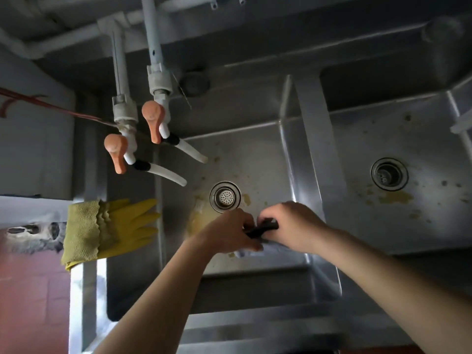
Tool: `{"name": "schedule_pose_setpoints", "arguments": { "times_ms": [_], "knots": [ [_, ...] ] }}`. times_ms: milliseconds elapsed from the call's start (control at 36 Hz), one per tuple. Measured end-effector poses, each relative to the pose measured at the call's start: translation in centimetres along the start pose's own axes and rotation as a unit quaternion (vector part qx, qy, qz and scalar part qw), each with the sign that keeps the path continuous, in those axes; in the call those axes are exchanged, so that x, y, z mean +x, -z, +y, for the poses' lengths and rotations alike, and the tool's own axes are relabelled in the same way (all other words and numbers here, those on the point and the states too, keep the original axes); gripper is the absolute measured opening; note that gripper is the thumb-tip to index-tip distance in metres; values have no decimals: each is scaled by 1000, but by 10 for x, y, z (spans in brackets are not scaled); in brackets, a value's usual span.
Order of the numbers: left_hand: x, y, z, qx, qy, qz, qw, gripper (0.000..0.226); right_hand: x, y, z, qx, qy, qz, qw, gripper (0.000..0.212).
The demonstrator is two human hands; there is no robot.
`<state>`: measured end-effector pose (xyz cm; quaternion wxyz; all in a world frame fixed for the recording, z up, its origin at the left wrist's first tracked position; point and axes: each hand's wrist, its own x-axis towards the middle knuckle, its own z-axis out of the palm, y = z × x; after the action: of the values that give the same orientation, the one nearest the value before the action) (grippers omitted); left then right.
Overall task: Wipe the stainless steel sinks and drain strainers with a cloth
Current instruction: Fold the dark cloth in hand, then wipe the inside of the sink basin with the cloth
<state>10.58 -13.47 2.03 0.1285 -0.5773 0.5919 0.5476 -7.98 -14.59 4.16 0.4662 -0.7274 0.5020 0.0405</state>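
Stained steel left sink [255,154]: both hands clench a grey cloth [255,251] near its front wall. Left hand [229,231] lies nearest the drain strainer [225,197], just beyond; right hand [293,226] alongside.

From my remote feed, the cloth [258,247] lies mostly hidden under both hands; a dark object [263,227] between them is unidentifiable, and the right sink [434,226] runs off frame.
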Motion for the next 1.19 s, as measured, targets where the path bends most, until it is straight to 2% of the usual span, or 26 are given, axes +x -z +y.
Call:
{"name": "schedule_pose_setpoints", "arguments": {
  "times_ms": [56, 139, 222, 306, 361, 444, 500, 556, 611, 694, 722, 778, 833, 917, 944, 1000, 1028, 1083, 1139, 1194],
  "knots": [
    [7, 1, -8, -29, 20, 9, 999, 37, 9, -3, -3, -1, 23, -4, 1000, 14],
    [18, 4, -28, -6, 31, 14, 999, 41, 22, 2, -5, 16, 53, 41, 998, 10],
    [31, 0, -55, -32, 67, 42, 996, 52, 36, 18, 4, 1, 64, 135, 989, 17],
    [50, -10, -79, -127, 129, 65, 981, 63, 49, 35, 19, -42, 48, 239, 969, 24],
    [63, -15, -93, -281, 190, 85, 937, 61, 57, 42, 28, -92, 15, 277, 956, 32],
    [75, -15, -102, -541, 207, 131, 805, 57, 70, 51, 38, -165, -42, 287, 943, 49],
    [84, -13, -103, -659, 184, 132, 717, 51, 80, 58, 45, -210, -72, 286, 932, 60],
    [94, -8, -101, -732, 165, 101, 653, 47, 92, 64, 52, -256, -100, 269, 923, 69],
    [104, -3, -96, -765, 170, 83, 615, 38, 104, 68, 62, -290, -116, 235, 920, 75],
    [123, -1, -92, -781, 167, 115, 590, 32, 118, 68, 75, -336, -126, 187, 914, 78],
    [130, 0, -91, -782, 147, 129, 592, 37, 121, 68, 79, -349, -129, 184, 910, 79],
    [142, 2, -87, -753, 121, 164, 626, 44, 127, 66, 83, -362, -132, 191, 903, 80],
    [154, 4, -83, -685, 154, 246, 669, 43, 129, 64, 86, -373, -124, 207, 896, 79],
    [167, 12, -74, -573, 187, 396, 692, 48, 130, 64, 87, -367, -109, 238, 893, 78],
    [170, 15, -72, -519, 190, 443, 706, 44, 130, 64, 87, -362, -105, 247, 893, 78],
    [179, 23, -75, -336, 213, 504, 766, 44, 129, 63, 88, -357, -99, 262, 891, 78],
    [186, 27, -78, -236, 229, 506, 797, 53, 129, 63, 88, -354, -96, 270, 890, 77],
    [199, 37, -85, -107, 259, 431, 858, 79, 130, 63, 87, -343, -88, 288, 890, 76],
    [214, 45, -88, -54, 261, 312, 912, 87, 130, 63, 87, -328, -82, 300, 892, 76],
    [228, 45, -90, -35, 260, 250, 932, 84, 129, 64, 86, -323, -83, 303, 893, 77]
  ]
}}
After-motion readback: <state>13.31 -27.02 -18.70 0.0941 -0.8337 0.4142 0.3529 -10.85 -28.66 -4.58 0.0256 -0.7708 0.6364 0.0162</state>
